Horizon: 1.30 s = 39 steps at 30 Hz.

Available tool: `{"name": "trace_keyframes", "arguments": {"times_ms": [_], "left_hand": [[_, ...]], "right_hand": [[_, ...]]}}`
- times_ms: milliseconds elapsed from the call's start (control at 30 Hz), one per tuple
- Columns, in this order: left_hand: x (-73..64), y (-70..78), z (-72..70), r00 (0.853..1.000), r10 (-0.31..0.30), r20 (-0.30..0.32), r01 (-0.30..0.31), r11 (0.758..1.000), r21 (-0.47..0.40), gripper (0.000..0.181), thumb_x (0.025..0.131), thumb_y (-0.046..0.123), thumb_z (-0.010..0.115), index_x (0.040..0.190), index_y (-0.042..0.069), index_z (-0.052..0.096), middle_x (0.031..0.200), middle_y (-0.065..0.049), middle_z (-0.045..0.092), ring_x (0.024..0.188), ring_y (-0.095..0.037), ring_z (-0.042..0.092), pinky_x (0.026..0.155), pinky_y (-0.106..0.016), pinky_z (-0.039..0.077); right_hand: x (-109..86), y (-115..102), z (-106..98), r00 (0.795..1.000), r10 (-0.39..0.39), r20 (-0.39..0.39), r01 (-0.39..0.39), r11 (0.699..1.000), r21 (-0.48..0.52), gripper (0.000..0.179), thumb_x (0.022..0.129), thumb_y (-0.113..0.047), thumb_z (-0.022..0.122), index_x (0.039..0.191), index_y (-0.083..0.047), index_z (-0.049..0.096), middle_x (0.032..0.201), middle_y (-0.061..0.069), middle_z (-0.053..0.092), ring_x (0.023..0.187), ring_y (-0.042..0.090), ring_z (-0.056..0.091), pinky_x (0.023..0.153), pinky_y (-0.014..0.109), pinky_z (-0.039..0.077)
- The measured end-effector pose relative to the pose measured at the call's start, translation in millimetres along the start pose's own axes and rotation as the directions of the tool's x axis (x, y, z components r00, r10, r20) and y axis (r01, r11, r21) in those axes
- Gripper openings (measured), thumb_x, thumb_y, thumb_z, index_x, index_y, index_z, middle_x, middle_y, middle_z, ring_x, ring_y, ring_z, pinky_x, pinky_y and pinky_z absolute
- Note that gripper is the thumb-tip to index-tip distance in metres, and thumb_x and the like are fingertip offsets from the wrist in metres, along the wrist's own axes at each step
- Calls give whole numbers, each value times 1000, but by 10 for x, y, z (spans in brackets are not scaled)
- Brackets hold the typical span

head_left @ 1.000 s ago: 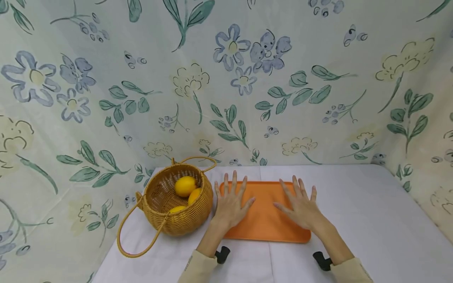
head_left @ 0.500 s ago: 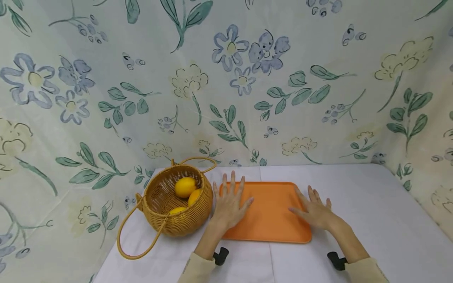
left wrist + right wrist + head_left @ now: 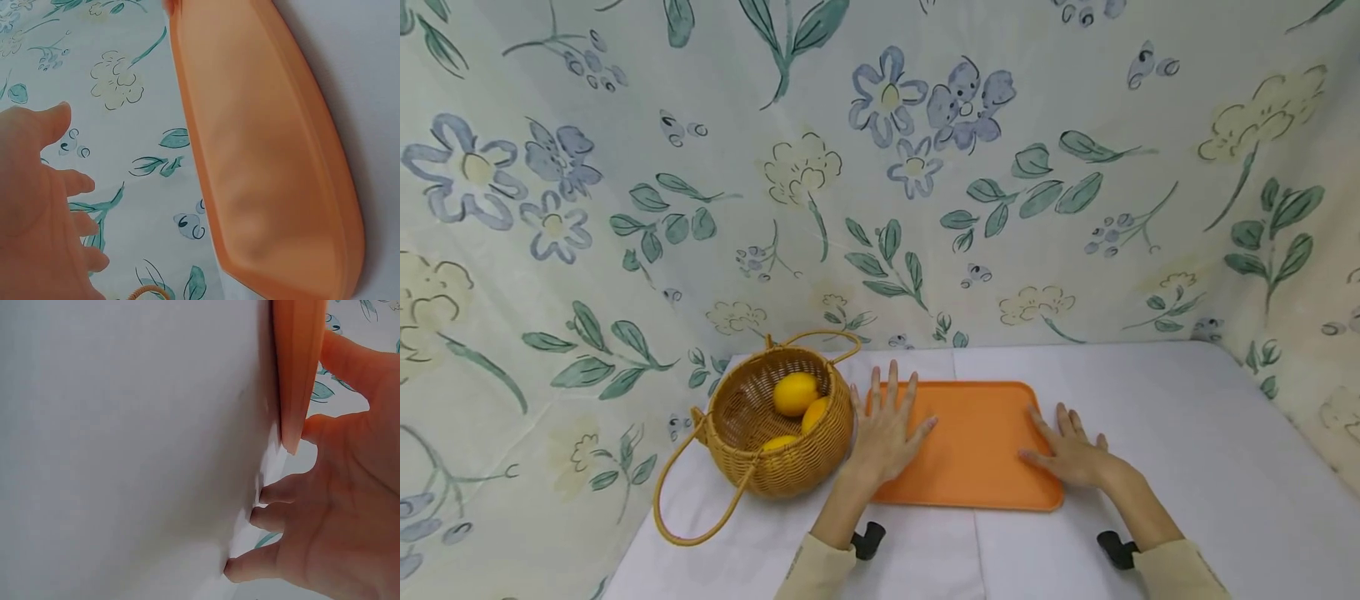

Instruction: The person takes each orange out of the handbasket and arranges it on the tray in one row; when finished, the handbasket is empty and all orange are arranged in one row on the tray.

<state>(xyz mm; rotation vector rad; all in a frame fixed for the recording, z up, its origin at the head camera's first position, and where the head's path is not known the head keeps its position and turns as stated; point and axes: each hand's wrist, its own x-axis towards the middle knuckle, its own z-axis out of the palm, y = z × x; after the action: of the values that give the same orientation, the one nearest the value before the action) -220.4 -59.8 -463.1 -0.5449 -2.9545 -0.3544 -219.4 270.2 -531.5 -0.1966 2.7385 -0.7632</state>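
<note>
An orange rectangular tray (image 3: 970, 442) lies flat on the white-covered table. Above its left part, my left hand (image 3: 883, 437) is spread with straight fingers and holds nothing; the left wrist view shows that hand (image 3: 37, 206) apart from the tray (image 3: 262, 156). At the tray's right edge is my right hand (image 3: 1071, 454), fingers spread. In the right wrist view its thumb and index finger (image 3: 315, 429) lie against the tray's side (image 3: 297, 369), while the other fingertips reach the white cloth. Left of the tray stands a wicker basket (image 3: 820, 467) with yellow lemons (image 3: 795, 393) inside.
The basket's long handle (image 3: 681, 537) hangs out over the table at its front left. A floral cloth (image 3: 880, 167) rises behind the table and along both sides. White tablecloth (image 3: 1180, 417) extends right of the tray.
My right hand has moved right, from over the tray to its right edge, and settled a little lower. My left hand, the tray and the basket have stayed nearly in place.
</note>
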Motion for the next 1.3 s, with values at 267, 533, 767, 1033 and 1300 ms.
{"name": "trace_keyframes", "arguments": {"times_ms": [267,533,767,1033,1300], "left_hand": [[-9,1,-17,1000,2,-23,-2,1000,2,76,106,59,40,167,18,20,175,-18,4,160,-47,5,121,-78,5],[-5,11,-200,999,36,-12,-36,998,-45,78,107,62,33,168,18,13,175,-16,-6,161,-45,-3,122,-77,0],[35,-38,-574,999,52,-7,-52,964,-261,75,108,57,37,168,19,13,174,-9,-10,162,-37,-10,123,-73,-9],[54,-233,-1181,996,88,-20,-86,856,-509,66,109,51,43,164,16,31,174,-5,18,162,-30,16,130,-62,8],[115,-632,-1693,996,84,-27,-82,753,-652,56,110,48,44,159,23,40,168,-7,33,156,-32,31,124,-63,28]], "right_hand": [[-102,-182,-77,1000,22,20,-22,1000,0,97,96,-71,52,166,-13,18,164,41,-14,151,61,-14,106,87,-14],[-134,-280,-144,998,42,45,-41,999,-19,94,99,-60,57,164,-4,19,162,43,-16,149,64,-15,106,87,-13],[-95,-205,-95,999,28,24,-28,1000,-11,96,97,-67,55,165,-9,20,162,43,-15,149,63,-15,105,88,-15],[43,45,52,999,40,-16,-41,996,-76,111,87,-86,47,165,-12,21,165,40,-12,151,62,-10,106,89,-9],[79,90,113,999,31,-32,-32,998,-54,124,77,-97,43,164,-10,24,165,41,-9,151,63,-8,105,89,-10]]}}
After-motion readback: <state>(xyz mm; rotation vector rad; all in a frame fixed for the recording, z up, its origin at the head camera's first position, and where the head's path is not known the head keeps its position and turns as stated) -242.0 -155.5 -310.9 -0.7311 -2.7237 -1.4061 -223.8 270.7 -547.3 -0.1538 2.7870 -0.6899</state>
